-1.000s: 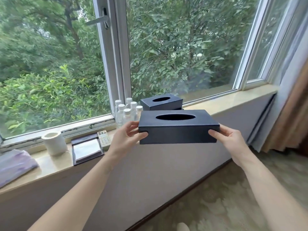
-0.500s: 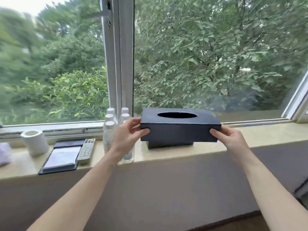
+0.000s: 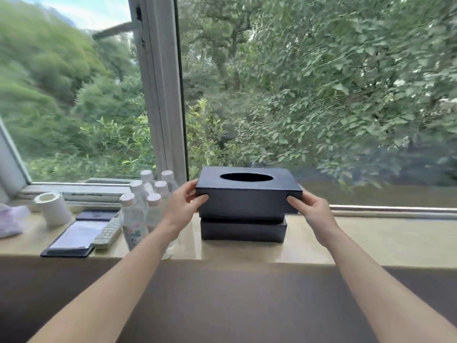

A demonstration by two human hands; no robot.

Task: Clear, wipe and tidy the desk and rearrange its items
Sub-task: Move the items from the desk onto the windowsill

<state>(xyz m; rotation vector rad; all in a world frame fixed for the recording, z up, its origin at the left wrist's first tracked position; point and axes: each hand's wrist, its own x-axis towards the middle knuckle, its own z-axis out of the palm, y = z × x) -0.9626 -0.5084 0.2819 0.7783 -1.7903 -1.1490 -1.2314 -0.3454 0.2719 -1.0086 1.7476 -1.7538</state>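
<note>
A large black tissue box [image 3: 248, 196] with an oval slot sits stacked on a smaller black box [image 3: 243, 230] on the beige window sill [image 3: 371, 240]. My left hand [image 3: 184, 206] grips the large box's left end, thumb on top and fingers curled beneath. My right hand [image 3: 312, 209] grips its right end the same way. Whether the upper box rests fully on the lower one cannot be told.
Several clear water bottles [image 3: 143, 211] with white caps stand just left of the boxes. Further left lie a remote control [image 3: 107, 232], a dark folder [image 3: 76, 233], a white paper roll [image 3: 53, 209] and a pale cloth [image 3: 11, 220]. The window glass rises behind the sill.
I have carried the large tissue box forward to the sill and lowered it onto the smaller black box. Both hands kept their grip on its ends.
</note>
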